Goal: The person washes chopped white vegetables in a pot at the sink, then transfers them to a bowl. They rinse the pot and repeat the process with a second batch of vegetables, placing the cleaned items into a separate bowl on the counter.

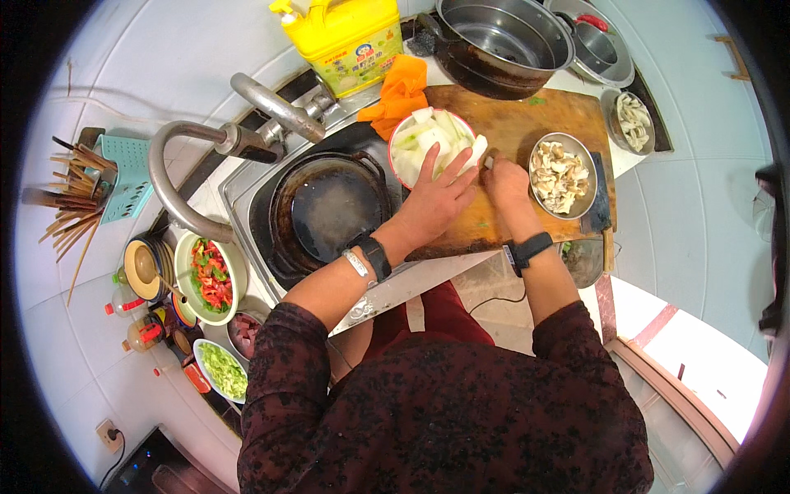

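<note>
A red-rimmed bowl (pixel 393 162), heaped with pale green-white vegetable pieces (pixel 432 137), stands at the left of the wooden cutting board (pixel 494 216). My left hand (pixel 435 200) lies with fingers apart over the bowl's near right side, its fingertips on the pieces. Just right of the bowl, my right hand (pixel 507 184) is low over the board, a small whitish piece (pixel 489 162) showing at its fingertips. Close beside that hand is a metal bowl (pixel 565 216) of cut mushrooms (pixel 558 176). A cleaver (pixel 596 197) lies partly beneath this bowl, handle towards me.
Left of the board, a dark pot (pixel 333 207) with liquid sits in the sink (pixel 237 185), under a curved faucet (pixel 163 160). An orange cloth (pixel 404 86), a yellow detergent jug (pixel 352 49) and a large steel pot (pixel 506 68) stand behind. Bowls of chopped peppers (pixel 213 278) and shredded greens (pixel 223 370) are at left.
</note>
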Demonstrator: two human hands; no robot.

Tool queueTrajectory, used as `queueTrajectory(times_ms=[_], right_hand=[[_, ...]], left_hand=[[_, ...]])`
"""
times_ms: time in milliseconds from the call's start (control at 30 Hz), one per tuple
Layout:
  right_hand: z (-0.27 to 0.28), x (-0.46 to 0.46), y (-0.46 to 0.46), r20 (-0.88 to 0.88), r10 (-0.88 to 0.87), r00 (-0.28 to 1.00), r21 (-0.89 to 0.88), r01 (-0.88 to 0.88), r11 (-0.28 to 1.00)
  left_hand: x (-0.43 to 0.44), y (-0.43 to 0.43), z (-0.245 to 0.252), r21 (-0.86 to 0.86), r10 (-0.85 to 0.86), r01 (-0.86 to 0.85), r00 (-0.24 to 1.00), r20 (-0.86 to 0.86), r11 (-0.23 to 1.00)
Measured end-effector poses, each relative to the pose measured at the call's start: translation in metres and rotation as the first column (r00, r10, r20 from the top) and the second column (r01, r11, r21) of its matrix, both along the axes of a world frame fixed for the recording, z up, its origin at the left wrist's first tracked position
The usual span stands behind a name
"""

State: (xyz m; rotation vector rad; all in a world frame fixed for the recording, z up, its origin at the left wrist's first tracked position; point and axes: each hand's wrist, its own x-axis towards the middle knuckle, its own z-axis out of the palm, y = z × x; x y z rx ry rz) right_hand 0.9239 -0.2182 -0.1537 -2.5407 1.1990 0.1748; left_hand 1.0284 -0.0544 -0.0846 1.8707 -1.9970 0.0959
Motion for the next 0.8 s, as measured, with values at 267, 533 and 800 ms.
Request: queueTrajectory(times_ms=[267,533,800], right_hand=[[0.019,-0.011,0.014,0.519,-0.328,0.789,0.369,0.139,0.919],[0.071,0.024,0.016,0.614,-0.097,0.783,0.286,-0.107,0.952],[0.056,0.033,0.021,0.694,-0.380,0.611,0.564,-0.133,0.815]], left_hand=[[-0.003,0.026,0.003,-0.066,0.025,-0.031,0.995,-0.098,0.997],[0.006,0.035,-0.008,-0.129,0.081,-0.097,0.989,-0.123,0.987],[0.012,0.032,-0.017,-0.170,0.194,-0.230,0.960,-0.203,0.958]])
